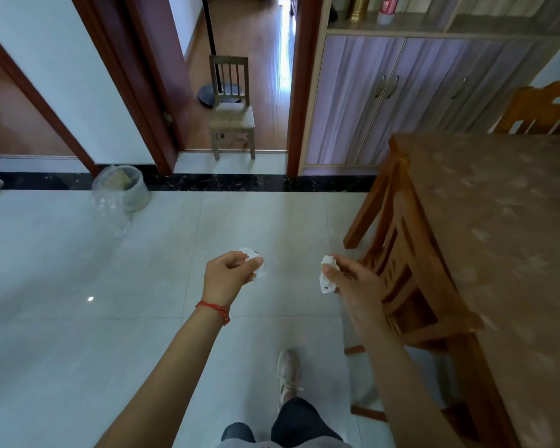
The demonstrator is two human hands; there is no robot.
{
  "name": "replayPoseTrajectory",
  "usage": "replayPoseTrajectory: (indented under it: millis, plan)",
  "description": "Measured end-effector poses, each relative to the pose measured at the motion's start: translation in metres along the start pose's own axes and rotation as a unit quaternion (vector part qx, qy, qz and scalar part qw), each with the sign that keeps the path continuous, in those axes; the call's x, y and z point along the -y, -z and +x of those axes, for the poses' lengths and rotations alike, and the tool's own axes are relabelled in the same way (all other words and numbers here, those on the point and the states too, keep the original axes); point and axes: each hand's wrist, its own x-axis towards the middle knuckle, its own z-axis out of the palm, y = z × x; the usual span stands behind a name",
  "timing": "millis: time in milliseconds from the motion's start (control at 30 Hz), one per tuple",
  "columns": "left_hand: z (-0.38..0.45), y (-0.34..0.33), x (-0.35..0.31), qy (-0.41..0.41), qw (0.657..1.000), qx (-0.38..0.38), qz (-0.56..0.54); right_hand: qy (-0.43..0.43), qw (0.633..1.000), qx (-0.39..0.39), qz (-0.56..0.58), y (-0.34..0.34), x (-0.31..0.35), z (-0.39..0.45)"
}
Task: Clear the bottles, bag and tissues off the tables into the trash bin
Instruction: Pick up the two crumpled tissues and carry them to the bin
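White crumpled tissues fill both fists — our left hand [230,273] and right hand [353,281] each clutch one, the lined trash bin [123,189] well ahead, surface [498,221] apparently cleared — only dropping remains.

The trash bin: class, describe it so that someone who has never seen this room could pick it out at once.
Follow the black marble strip across the pale tiled floor to its left end, below the white wall between two doorways. The trash bin stands there: round, grey, lined with a clear plastic bag spilling over its front.
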Motion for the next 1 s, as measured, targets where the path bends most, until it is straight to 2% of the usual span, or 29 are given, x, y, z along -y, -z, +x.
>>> replayPoseTrajectory:
  millis: [333, 533, 833, 1000]
  plan:
    - [0.137, -0.063, -0.068, -0.014, 1.000, -0.012, 0.000, 0.017, 0.998, 0.008, -0.055, -0.016, 0.066, 0.158]
    - [0.225, -0.086, -0.102, -0.016, 1.000, -0.014, -0.006, 0.014, 0.999, 0.007, -0.042, -0.040, 0.092, 0.247]
    - [0.398, -0.109, -0.166, -0.036, 0.998, 0.045, 0.034, 0.037, 0.998, -0.023, -0.052, -0.106, 0.140, 0.408]
    - [0.483, -0.125, -0.209, -0.041, 0.995, 0.077, 0.038, 0.025, 0.999, -0.045, -0.007, -0.133, 0.168, 0.487]
